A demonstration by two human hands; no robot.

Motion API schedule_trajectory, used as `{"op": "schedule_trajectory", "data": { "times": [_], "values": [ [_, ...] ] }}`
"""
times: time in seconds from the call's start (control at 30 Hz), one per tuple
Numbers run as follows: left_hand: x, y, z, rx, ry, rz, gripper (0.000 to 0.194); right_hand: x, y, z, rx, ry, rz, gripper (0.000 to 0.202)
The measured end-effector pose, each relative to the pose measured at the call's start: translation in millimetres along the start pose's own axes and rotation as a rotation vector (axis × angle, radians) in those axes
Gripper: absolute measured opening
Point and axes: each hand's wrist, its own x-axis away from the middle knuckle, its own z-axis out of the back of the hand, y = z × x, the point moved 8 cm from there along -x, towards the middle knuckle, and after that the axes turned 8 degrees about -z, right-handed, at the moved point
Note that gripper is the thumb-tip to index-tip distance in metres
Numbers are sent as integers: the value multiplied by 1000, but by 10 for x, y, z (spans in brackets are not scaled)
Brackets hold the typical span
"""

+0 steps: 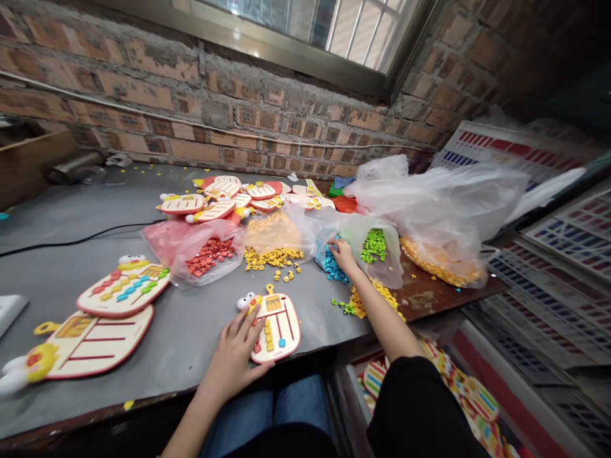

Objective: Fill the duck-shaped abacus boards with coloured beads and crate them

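Observation:
My left hand (237,350) rests with fingers spread over the left side of a cream board (289,318) at the table's front edge. The board has a yellow bird-like head with white eyes, red and yellow pieces in its slots and one blue piece (281,343). My right hand (341,254) reaches into a bag of small blue pieces (334,267); its fingers are bent downward, and whether they hold a piece is too small to tell. Beside it lie bags of red pieces (210,254), yellow pieces (272,256) and green pieces (373,245).
A filled board (121,294) overlaps a board with bare slots (102,343) at left. Several boards (219,208) are piled at the back. Loose yellow pieces (377,299) lie near my right forearm. A bin of boards (482,401) stands below right, beside stacked crates (548,286).

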Motion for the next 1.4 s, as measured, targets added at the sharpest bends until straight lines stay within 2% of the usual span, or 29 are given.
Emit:
{"op": "schedule_trajectory", "data": {
  "times": [0.2,0.3,0.37,0.47,0.53,0.63,0.73,0.87,1.03,1.2,1.3,1.4],
  "values": [
    [7,5,7,3,-20,12,68,346,-255,235,-135,172,-84,12],
    [9,6,16,13,-23,24,68,611,-513,247,-314,180,-101,16],
    [3,12,27,30,-34,29,69,811,-769,189,-414,123,-60,14],
    [-14,35,45,58,-68,17,70,1115,-1239,4,-499,-76,62,12],
    [-24,38,61,68,-86,20,70,1297,-1521,-143,-489,-213,142,13],
    [-30,41,85,76,-91,23,70,1463,-1777,-353,-385,-315,222,9],
    [-34,48,90,82,-96,22,69,1502,-1841,-526,-240,-311,271,9],
    [-45,39,85,80,-108,45,67,1490,-1763,-609,-136,-235,265,14],
    [-52,33,93,77,-93,62,68,1599,-1688,-514,-204,-225,221,16],
    [-47,23,86,90,-88,71,68,1760,-1710,-428,-294,-335,223,15],
    [-44,10,73,106,-96,76,68,1782,-1703,-481,-383,-392,188,15],
    [-39,-3,61,113,-109,81,68,1757,-1676,-600,-462,-424,111,24]
  ]
}}
